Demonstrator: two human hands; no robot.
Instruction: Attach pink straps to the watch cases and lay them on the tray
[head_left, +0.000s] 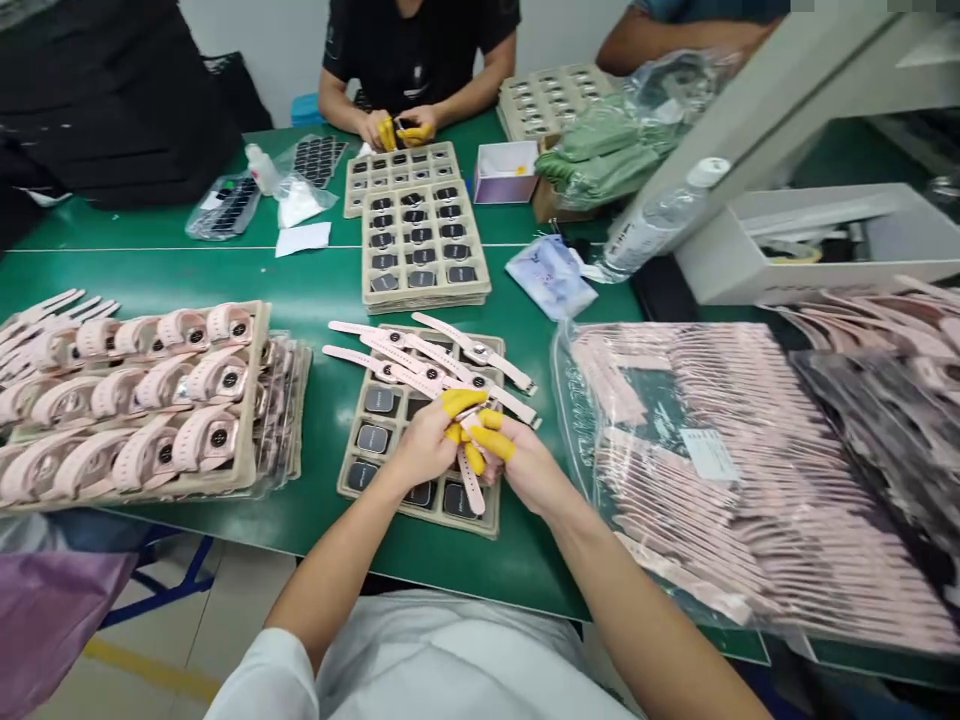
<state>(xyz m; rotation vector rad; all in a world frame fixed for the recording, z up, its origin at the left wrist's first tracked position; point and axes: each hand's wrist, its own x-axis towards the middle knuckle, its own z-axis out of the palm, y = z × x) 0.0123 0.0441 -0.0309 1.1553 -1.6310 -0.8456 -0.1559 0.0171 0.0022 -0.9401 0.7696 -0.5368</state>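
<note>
My left hand (433,435) and my right hand (517,452), both with yellow finger covers, close together around a smartwatch with a pink strap (472,485). One strap end hangs down between them; the watch body is mostly hidden by my fingers. Below lies a beige tray (345,484) with dark square watch faces (373,438) in its compartments. Across the tray's far part rest several watches with pink straps (431,375), laid out flat with their round sensor backs up.
Left stands a stack of trays (259,400) with pink-strapped watches. Right lies a clear bag of pink straps (712,400). Ahead are stacked watch trays (427,293), a plastic bottle (660,225) and a white box (817,265). A co-worker's gloved hands (405,130) work across the table.
</note>
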